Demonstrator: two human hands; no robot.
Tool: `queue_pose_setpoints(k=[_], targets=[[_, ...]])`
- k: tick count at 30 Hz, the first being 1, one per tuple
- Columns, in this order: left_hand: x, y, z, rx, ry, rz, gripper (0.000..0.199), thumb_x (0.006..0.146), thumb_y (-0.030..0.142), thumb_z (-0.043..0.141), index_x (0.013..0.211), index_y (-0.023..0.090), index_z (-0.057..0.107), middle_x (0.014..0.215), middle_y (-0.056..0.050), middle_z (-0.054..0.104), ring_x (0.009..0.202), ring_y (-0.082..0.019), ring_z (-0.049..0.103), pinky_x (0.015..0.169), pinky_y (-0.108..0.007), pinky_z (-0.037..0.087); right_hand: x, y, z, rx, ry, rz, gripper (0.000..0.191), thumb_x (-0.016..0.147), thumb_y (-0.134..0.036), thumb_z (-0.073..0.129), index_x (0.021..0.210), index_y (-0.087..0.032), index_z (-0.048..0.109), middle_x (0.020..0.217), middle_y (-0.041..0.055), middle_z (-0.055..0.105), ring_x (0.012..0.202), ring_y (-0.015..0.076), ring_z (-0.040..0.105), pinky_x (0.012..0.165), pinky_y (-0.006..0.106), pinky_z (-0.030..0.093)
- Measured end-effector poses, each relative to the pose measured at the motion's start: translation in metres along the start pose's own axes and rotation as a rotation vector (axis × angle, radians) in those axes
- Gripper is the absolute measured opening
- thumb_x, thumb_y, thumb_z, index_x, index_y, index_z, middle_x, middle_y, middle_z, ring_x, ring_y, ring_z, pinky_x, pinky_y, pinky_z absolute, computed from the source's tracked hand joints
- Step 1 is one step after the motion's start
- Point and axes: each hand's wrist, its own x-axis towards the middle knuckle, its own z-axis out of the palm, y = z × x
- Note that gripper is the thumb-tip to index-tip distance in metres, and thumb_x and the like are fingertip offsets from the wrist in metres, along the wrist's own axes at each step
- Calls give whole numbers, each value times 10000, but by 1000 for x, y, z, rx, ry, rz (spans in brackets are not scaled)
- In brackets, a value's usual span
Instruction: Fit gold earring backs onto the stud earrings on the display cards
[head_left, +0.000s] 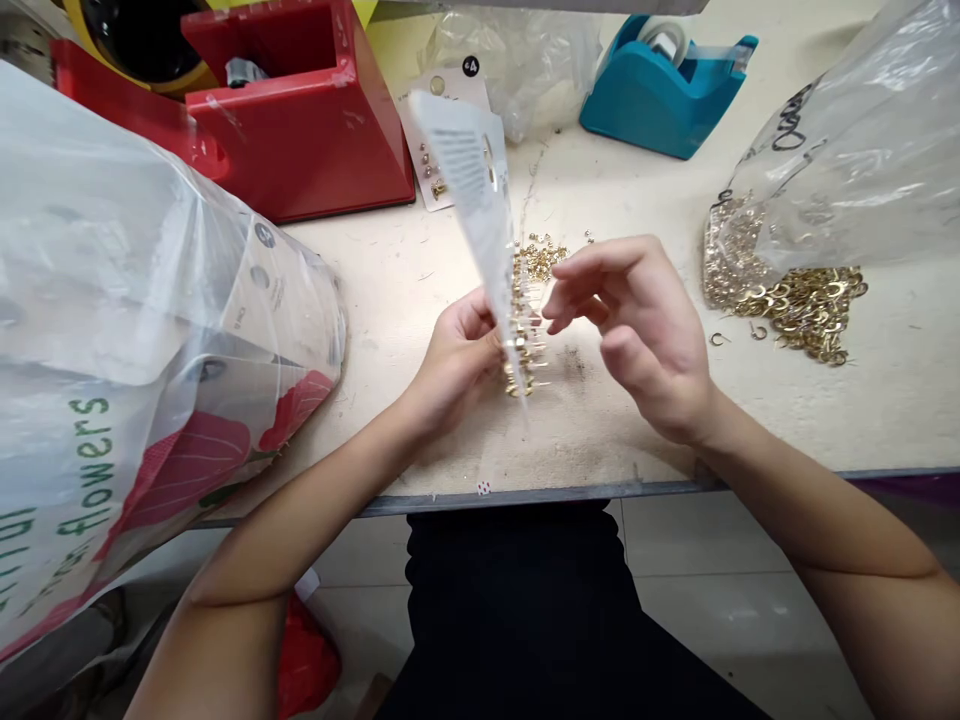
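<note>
My left hand (463, 350) is closed on an earring card (474, 195), holding it on edge above the table. Gold earrings (519, 345) are set along the lower part of the card, and their thin posts stick out on the right side. My right hand (649, 335) hovers just right of those posts, fingers apart and slightly curled, with nothing seen in it. On the table behind the card lies a small pile of gold earring backs (545, 258). Farther right, a heap of gold hoop earrings (817, 310) spills from a clear plastic bag (855, 170).
A red tape dispenser (322, 130) stands at the back left, beside another earring card (448, 85). At the back is a teal tape dispenser (660, 95). A large plastic bag of cards (172, 290) fills the left side. The table edge (540, 496) runs in front of me.
</note>
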Motion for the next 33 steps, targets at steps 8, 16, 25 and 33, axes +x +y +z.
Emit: queue_pose_setpoints(k=[8, 16, 25, 33], targets=[[-2, 6, 3, 265, 211, 314, 193, 819, 279, 774, 745, 185, 622, 775, 29, 588, 696, -67, 552, 673, -186, 454, -8, 9, 4, -222, 76, 30, 489, 955, -317, 611, 1379, -262, 373, 1303, 96, 599, 1098, 215, 666, 834, 355, 627], [-9, 11, 10, 344, 211, 298, 163, 801, 223, 783, 827, 202, 623, 868, 25, 561, 827, -80, 516, 796, -176, 433, -4, 16, -4, -48, 69, 123, 451, 1001, -330, 525, 1416, -290, 351, 1284, 91, 596, 765, 140, 667, 424, 229, 518], [-4, 15, 3, 239, 147, 230, 148, 879, 291, 694, 987, 201, 651, 999, -18, 626, 880, -100, 593, 795, -190, 495, -2, 16, -10, 55, 80, 148, 452, 971, -361, 583, 1366, -312, 368, 1297, 69, 571, 756, 125, 645, 452, 215, 529], [-2, 23, 3, 180, 5, 109, 118, 840, 271, 732, 893, 168, 711, 902, -19, 660, 773, -91, 596, 775, -205, 517, -1, 12, -12, 8, 89, 137, 462, 968, -397, 587, 1364, -320, 362, 1272, 67, 581, 716, 115, 614, 460, 214, 519]])
